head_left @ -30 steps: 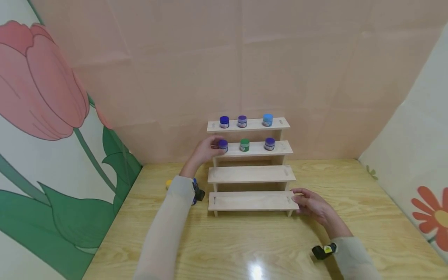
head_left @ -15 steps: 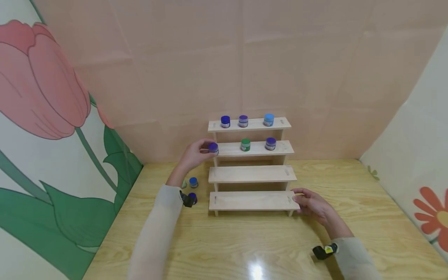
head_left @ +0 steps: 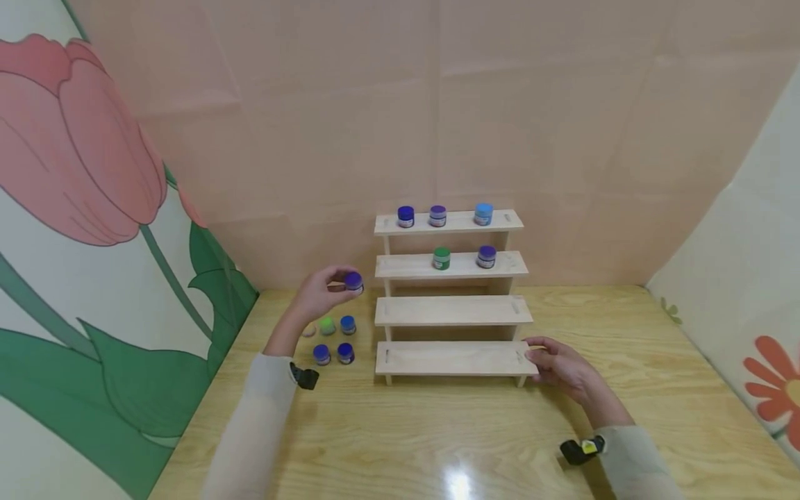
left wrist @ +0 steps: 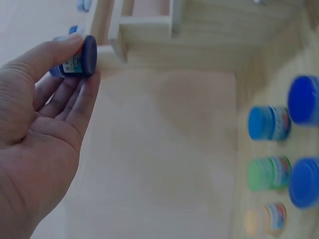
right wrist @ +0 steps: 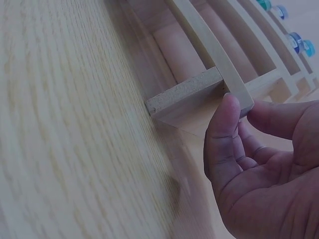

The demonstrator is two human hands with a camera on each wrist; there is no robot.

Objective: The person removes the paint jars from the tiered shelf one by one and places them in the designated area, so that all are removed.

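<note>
My left hand (head_left: 320, 294) pinches a small paint jar with a dark purple lid (head_left: 353, 281) between thumb and fingers, in the air left of the wooden tiered shelf (head_left: 453, 310). The left wrist view shows this purple-lidded jar (left wrist: 77, 59) tipped on its side by the camera angle. My right hand (head_left: 562, 368) grips the right end of the lowest tier; the right wrist view has thumb and fingers pinching the board's corner (right wrist: 238, 94). On the second tier from the top stand a green jar (head_left: 442, 258) and a purple-lidded jar (head_left: 486, 256).
Dark blue, purple and light blue jars (head_left: 483, 214) line the top tier. Left of the shelf, several jars stand on the wood-grain table (head_left: 437, 430), among them a light green jar (head_left: 327, 326) and a blue jar (head_left: 347, 324). A pink backdrop (head_left: 312, 139) rises behind.
My left hand has lifted the purple-lidded jar off the left end of the second tier and carried it left and down. The right hand keeps its grip on the shelf.
</note>
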